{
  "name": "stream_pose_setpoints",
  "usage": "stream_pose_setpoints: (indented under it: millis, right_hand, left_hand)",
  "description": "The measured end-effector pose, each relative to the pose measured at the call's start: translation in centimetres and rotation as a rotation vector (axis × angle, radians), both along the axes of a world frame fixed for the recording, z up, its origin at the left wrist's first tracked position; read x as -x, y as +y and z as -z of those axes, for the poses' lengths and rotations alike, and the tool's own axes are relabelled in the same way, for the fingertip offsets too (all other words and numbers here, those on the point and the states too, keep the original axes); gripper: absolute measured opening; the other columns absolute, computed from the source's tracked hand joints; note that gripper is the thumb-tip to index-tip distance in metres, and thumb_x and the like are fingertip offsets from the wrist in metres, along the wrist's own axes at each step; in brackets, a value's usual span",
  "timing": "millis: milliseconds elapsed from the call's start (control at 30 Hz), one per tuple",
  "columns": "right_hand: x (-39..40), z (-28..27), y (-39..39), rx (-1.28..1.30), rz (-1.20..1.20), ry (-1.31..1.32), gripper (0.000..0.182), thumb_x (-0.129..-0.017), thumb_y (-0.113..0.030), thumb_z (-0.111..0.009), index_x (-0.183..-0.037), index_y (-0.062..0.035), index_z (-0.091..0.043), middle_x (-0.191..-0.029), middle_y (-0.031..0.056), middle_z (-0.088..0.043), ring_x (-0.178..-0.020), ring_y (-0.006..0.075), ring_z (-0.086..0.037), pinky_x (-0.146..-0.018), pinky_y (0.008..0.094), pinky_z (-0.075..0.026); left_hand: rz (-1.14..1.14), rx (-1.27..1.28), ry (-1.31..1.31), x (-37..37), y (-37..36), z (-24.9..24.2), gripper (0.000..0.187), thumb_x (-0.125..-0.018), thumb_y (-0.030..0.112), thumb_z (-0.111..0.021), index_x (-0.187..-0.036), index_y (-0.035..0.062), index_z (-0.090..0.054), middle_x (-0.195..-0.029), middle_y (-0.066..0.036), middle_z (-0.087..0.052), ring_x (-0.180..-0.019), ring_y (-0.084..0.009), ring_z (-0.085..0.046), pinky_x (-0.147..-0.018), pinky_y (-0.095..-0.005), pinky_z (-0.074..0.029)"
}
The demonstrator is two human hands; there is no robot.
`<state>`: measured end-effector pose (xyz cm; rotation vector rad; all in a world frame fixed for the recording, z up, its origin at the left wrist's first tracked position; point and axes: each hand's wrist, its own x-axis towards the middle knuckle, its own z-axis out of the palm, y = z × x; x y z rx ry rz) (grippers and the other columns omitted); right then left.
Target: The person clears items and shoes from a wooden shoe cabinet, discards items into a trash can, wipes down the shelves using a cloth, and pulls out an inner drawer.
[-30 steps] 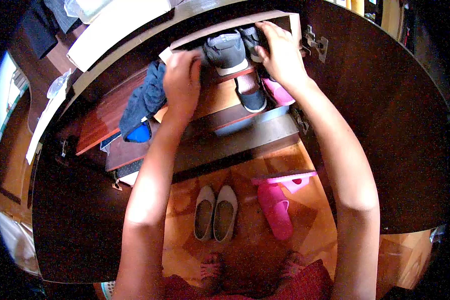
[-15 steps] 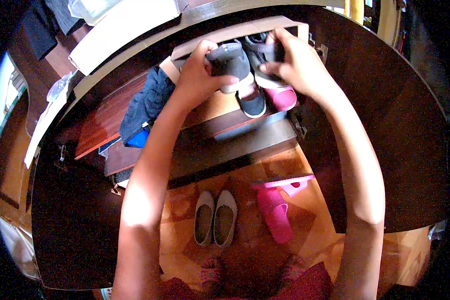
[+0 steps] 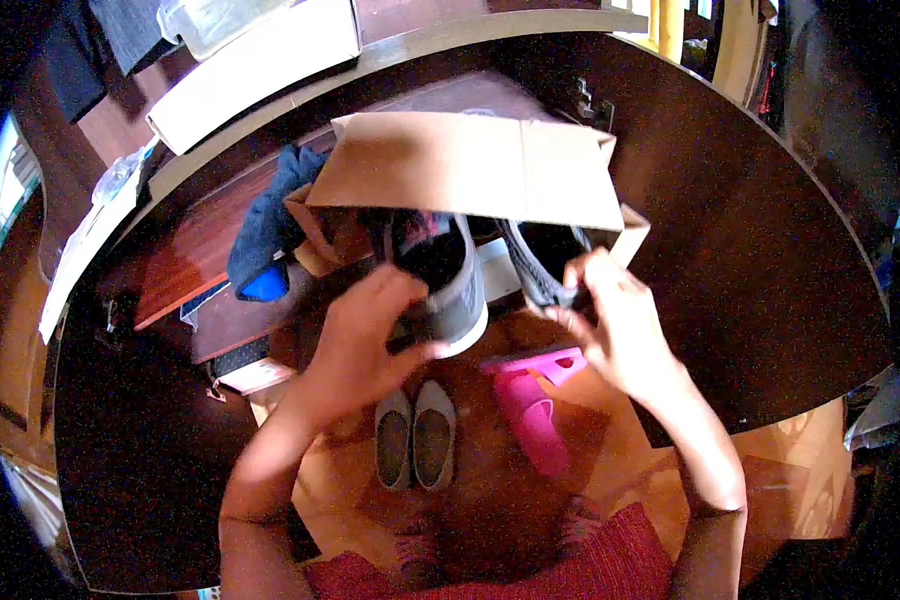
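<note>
A grey sneaker [image 3: 462, 305] with a white sole sticks heel-first out of the cardboard box [image 3: 460, 165]. My left hand [image 3: 370, 330] is closed around its heel, thumb low by the sole. Beside it, a second grey sneaker [image 3: 530, 272] is pinched at the heel between the thumb and fingers of my right hand [image 3: 615, 320]. The toes of both shoes are hidden under the raised box flap. The box juts forward from the cabinet shelf and tilts towards me.
Dark cabinet doors stand open at left [image 3: 140, 440] and right [image 3: 740, 250]. Dark blue cloth [image 3: 270, 225] lies on the shelf left of the box. Below on the floor are beige flats [image 3: 433, 435] and pink slippers [image 3: 540, 425].
The box has come forward and down towards me, covering the black shoe and pink shoe on the shelf. Both hands have moved lower with the sneakers, whose heels now face me.
</note>
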<state>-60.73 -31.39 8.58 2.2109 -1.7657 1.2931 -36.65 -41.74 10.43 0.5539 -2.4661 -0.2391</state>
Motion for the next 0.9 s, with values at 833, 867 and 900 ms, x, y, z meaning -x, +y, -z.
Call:
stream_pose_setpoints:
  millis: [833, 867, 900]
  right_hand:
    - [-1.1, 4.3, 18.9, -0.598, 0.170, -0.082, 0.039, -0.062, -0.003, -0.065, -0.097, -0.0038, -0.048, -0.092, 0.0158, -0.054, -0.087, 0.0368, -0.056, -0.076, 0.0395, -0.047]
    - [-1.2, 5.0, 19.5, -0.555, 0.188, -0.026, 0.037, -0.060, -0.002, -0.060, -0.096, -0.0045, -0.049, -0.091, 0.0135, -0.053, -0.089, 0.0349, -0.055, -0.076, 0.0396, -0.047]
    - [-1.5, 5.4, 20.1, -0.556, 0.201, -0.024, 0.037, -0.060, -0.002, -0.060, -0.096, -0.0045, -0.049, -0.091, 0.0135, -0.053, -0.089, 0.0349, -0.055, -0.076, 0.0396, -0.047]
  left_hand:
    - [0.733, -0.035, -0.255, 1.6, 7.9, 10.0, 0.023, -0.068, 0.014, -0.059, -0.089, 0.0099, -0.051, -0.077, -0.006, -0.049, -0.064, -0.0209, -0.056, -0.062, -0.0392, -0.047]
    - [0.756, 0.021, -0.125, 2.1, 8.2, 10.4, 0.022, -0.069, 0.012, -0.054, -0.091, 0.0129, -0.054, -0.075, -0.002, -0.047, -0.060, -0.0148, -0.054, -0.060, -0.0362, -0.045]
    - [0.778, 0.110, -0.055, 2.4, 8.5, 10.4, 0.024, -0.069, 0.012, -0.054, -0.093, 0.0136, -0.056, -0.075, 0.000, -0.046, -0.061, -0.0125, -0.054, -0.061, -0.0305, -0.042]
